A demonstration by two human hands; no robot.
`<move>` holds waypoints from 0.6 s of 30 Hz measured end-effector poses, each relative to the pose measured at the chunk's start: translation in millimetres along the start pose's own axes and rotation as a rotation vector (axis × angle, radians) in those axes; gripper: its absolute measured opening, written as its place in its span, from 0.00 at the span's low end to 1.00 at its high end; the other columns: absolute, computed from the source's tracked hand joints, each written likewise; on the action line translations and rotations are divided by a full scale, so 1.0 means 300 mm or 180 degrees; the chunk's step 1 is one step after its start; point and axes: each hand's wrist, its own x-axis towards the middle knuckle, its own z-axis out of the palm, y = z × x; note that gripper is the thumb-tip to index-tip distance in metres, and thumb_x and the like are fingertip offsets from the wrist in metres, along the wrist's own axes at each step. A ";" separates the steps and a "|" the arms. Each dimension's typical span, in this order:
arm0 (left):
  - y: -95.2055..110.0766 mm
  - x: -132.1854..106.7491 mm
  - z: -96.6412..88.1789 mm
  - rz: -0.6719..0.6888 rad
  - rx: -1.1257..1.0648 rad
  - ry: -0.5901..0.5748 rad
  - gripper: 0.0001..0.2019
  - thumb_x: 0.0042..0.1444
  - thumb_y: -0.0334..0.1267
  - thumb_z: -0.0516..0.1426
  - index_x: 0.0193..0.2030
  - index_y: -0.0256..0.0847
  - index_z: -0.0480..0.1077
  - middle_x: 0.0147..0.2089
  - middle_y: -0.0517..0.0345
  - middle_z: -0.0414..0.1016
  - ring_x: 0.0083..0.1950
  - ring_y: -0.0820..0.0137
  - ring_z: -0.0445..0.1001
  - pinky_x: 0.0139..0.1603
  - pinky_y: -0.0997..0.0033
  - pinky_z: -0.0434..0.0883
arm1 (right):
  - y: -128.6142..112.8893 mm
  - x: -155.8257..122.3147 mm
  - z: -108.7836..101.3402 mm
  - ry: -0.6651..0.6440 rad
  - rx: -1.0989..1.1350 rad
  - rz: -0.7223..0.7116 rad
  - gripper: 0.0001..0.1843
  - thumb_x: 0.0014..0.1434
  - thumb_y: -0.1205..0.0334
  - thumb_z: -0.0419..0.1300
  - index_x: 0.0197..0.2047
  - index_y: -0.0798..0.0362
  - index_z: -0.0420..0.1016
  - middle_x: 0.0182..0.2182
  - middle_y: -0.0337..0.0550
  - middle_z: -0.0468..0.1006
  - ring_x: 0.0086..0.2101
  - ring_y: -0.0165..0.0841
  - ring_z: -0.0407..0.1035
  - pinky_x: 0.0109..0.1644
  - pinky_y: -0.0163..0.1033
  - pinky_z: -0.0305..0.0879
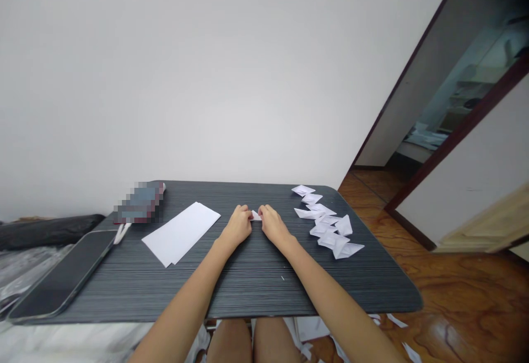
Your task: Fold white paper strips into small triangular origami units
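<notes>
Between my two hands, near the middle of the dark table, is a small piece of folded white paper. My left hand pinches its left side, and my right hand pinches the right side. Only a small pointed part of the paper shows; fingers cover the rest. To the right of my right hand lie several folded paper boats in a loose, partly overlapping row. Left of my left hand rest white paper sheets, slightly fanned over one another.
A phone lies along the left edge of the black table. Behind it is a blurred red-edged device with a white cable. A white wall rises behind the table. Paper scraps lie on the wooden floor.
</notes>
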 end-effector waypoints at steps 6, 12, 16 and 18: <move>-0.008 0.026 0.011 -0.0118 -0.0066 0.0023 0.13 0.52 0.28 0.46 0.37 0.36 0.70 0.32 0.52 0.65 0.37 0.67 0.62 0.42 0.67 0.60 | -0.006 -0.016 -0.009 0.0066 -0.0272 0.0630 0.09 0.54 0.66 0.48 0.38 0.47 0.63 0.36 0.46 0.60 0.38 0.38 0.54 0.41 0.45 0.50; 0.017 -0.026 0.000 -0.0665 0.0340 0.0084 0.14 0.55 0.42 0.45 0.44 0.54 0.68 0.48 0.54 0.63 0.48 0.57 0.57 0.44 0.49 0.56 | -0.008 -0.004 -0.022 -0.0195 -0.0266 0.1071 0.10 0.54 0.61 0.49 0.41 0.40 0.61 0.40 0.43 0.56 0.42 0.40 0.51 0.42 0.48 0.47; 0.026 -0.051 -0.004 -0.0710 0.0622 0.0122 0.16 0.55 0.45 0.43 0.48 0.61 0.63 0.59 0.64 0.55 0.59 0.53 0.44 0.50 0.37 0.41 | -0.009 -0.006 -0.026 -0.0223 -0.0318 0.1071 0.10 0.55 0.60 0.47 0.41 0.38 0.61 0.41 0.41 0.56 0.43 0.37 0.50 0.43 0.47 0.46; 0.024 -0.051 -0.003 -0.0692 0.0696 0.0054 0.17 0.56 0.45 0.42 0.50 0.62 0.61 0.60 0.66 0.53 0.62 0.54 0.39 0.52 0.37 0.34 | -0.011 -0.007 -0.028 -0.0252 -0.0332 0.1069 0.11 0.55 0.60 0.47 0.42 0.38 0.60 0.41 0.41 0.56 0.43 0.37 0.50 0.43 0.46 0.46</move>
